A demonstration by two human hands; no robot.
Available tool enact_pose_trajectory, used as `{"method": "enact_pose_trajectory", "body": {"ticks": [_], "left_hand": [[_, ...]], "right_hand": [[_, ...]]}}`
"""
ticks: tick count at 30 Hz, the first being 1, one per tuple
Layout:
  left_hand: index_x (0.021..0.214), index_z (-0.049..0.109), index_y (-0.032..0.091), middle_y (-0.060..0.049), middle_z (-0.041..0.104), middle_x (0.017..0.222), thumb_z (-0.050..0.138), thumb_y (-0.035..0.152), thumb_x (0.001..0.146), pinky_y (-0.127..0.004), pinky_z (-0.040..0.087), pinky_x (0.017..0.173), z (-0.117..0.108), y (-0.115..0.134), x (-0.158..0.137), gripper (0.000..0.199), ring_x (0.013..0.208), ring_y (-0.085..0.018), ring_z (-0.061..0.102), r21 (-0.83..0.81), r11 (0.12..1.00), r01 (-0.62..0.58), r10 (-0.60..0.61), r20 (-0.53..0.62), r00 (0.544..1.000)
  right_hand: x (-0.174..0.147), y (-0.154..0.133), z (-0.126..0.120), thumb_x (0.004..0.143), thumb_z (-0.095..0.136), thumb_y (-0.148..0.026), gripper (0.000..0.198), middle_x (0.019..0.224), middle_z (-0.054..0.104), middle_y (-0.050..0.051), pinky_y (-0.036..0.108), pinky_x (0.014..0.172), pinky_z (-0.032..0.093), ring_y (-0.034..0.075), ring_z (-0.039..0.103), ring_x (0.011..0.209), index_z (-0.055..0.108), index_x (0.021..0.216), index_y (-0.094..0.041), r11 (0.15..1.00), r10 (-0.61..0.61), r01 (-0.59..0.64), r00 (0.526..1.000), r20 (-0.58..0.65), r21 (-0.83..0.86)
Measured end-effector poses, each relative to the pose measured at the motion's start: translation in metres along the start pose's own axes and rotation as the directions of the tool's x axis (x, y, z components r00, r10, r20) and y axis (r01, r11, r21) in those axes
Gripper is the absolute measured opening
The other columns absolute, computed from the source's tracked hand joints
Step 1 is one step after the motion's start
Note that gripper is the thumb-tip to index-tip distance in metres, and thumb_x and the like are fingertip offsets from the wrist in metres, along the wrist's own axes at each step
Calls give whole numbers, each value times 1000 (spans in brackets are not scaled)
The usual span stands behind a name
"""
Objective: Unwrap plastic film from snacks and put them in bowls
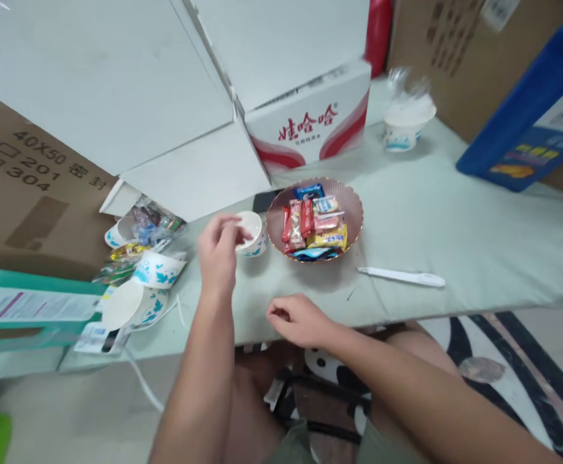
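My left hand (220,248) is at a small white paper cup (258,243) with a blue pattern. Its bent fingers reach over the cup's mouth, slightly apart, and I see nothing held in them. My right hand (298,320) rests at the table's front edge, loosely curled into a fist with nothing visible inside. Just right of the cup stands a pinkish scalloped bowl (355,209) with a gold rim. Several wrapped snacks (307,219) in red, yellow, blue and white lie in it.
A white box cutter (402,277) lies right of the bowl, and a dark flat object (264,201) behind it. Paper cups (158,269) and wrapped sweets crowd the left. White boxes (310,132), another cup (402,129) and a blue jug (527,116) stand at the back.
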State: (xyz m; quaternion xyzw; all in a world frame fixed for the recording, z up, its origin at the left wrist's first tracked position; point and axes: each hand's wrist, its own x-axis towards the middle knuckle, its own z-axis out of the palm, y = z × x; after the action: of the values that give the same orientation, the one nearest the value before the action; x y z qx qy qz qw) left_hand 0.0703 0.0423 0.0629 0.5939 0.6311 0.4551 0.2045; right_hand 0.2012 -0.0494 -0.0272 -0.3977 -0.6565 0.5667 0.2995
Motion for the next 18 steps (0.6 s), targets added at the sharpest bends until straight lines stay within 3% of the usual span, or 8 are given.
{"method": "enact_pose_trajectory", "body": {"ticks": [2, 5, 8, 11, 13, 15, 18], "left_hand": [[86, 60, 21, 1, 61, 68, 56, 31, 80, -27, 52, 71, -5, -7, -40, 12, 65, -14, 62, -190, 979, -72, 32, -206, 978], [88, 57, 22, 0, 60, 77, 57, 31, 81, -28, 53, 76, -9, -24, -73, 12, 74, -14, 63, -221, 974, -51, -35, -367, 929], [99, 55, 22, -4, 62, 95, 56, 28, 79, -31, 52, 89, -20, -46, -67, 20, 93, -18, 64, -208, 972, 110, -184, -385, 904], [114, 52, 24, -9, 59, 120, 58, 25, 79, -37, 49, 99, -44, -67, -45, 36, 113, -23, 61, -189, 907, 377, -418, -288, 861], [120, 51, 23, -12, 55, 130, 60, 24, 79, -41, 43, 108, -61, -76, -31, 42, 125, -26, 54, -69, 916, 396, -393, -355, 848], [121, 54, 22, -15, 49, 137, 63, 23, 77, -47, 35, 116, -76, -79, -16, 45, 136, -30, 45, 146, 920, 365, -272, -435, 858], [112, 63, 23, -16, 38, 150, 73, 21, 69, -60, 21, 119, -98, -84, 10, 44, 149, -43, 23, 455, 830, 322, -149, -376, 915]], "right_hand": [[0, 1, -2, 82, 55, -14, 12, 72, 68, -2, 23, 64, 40, 12, 56, 64, 66, 80, -20, 1000, -3, 3, 1000, -31, 14], [-5, 3, -5, 78, 52, -11, 16, 79, 72, 0, 23, 66, 43, 13, 59, 66, 65, 83, -20, 999, 4, -2, 997, -80, 33], [-12, 5, -4, 77, 52, -17, 12, 72, 69, 0, 25, 63, 42, 13, 57, 63, 63, 81, -20, 1000, -4, 7, 995, -102, 24], [-14, 6, 0, 76, 53, -23, 11, 68, 66, -1, 26, 61, 41, 14, 56, 60, 63, 80, -21, 999, -38, 38, 994, -100, -1], [-11, 6, 5, 75, 52, -24, 11, 67, 66, -1, 26, 61, 41, 14, 56, 60, 63, 79, -21, 999, -39, 37, 994, -100, -23], [-6, 4, 11, 76, 52, -24, 11, 67, 66, 0, 27, 61, 42, 14, 56, 60, 62, 79, -21, 999, -20, 17, 996, -91, -36], [2, 1, 20, 76, 50, -21, 12, 68, 67, 0, 26, 60, 41, 14, 56, 59, 62, 79, -21, 998, -14, 9, 998, -64, -69]]}}
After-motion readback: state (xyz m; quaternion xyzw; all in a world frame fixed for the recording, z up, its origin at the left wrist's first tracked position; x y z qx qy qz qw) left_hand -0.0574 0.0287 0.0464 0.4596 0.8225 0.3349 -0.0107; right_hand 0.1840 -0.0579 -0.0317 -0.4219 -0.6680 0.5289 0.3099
